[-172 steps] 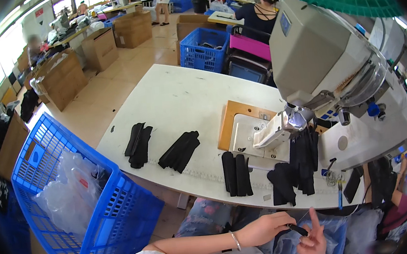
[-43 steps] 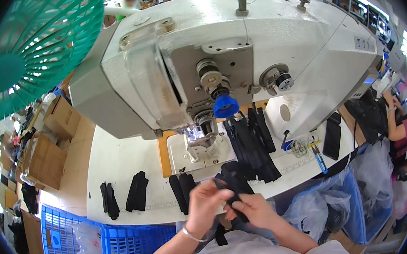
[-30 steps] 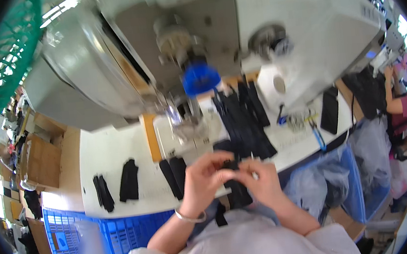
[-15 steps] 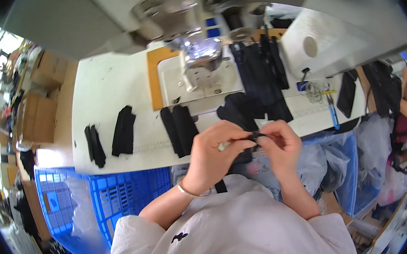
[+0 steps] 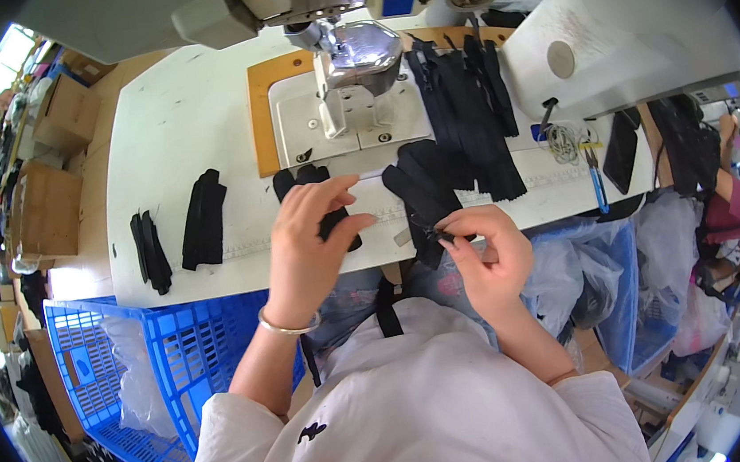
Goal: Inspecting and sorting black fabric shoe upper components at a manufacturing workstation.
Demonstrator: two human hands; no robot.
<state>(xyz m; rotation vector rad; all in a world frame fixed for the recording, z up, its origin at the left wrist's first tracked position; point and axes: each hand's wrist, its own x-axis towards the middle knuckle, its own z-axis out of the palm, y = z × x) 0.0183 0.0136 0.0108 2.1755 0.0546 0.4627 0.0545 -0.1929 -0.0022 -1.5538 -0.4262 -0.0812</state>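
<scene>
Brown cardboard boxes (image 5: pixel 49 186) stand on the floor at far left.

Half-seen at the bench

The left hand (image 5: pixel 308 237) covers part of a black fabric piece (image 5: pixel 324 201); the sewing machine (image 5: pixel 295 7) runs past the top edge.

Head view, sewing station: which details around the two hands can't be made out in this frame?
- What the right hand pinches: a small dark part at the black fabric piece; too small to identify.
- The black piece under the left hand: mostly covered by the fingers, so its shape is unclear.
- The sewing machine needle area: glare and the machine head hide it.
- The blue crate: lower end lost in the dark fisheye rim.
</scene>
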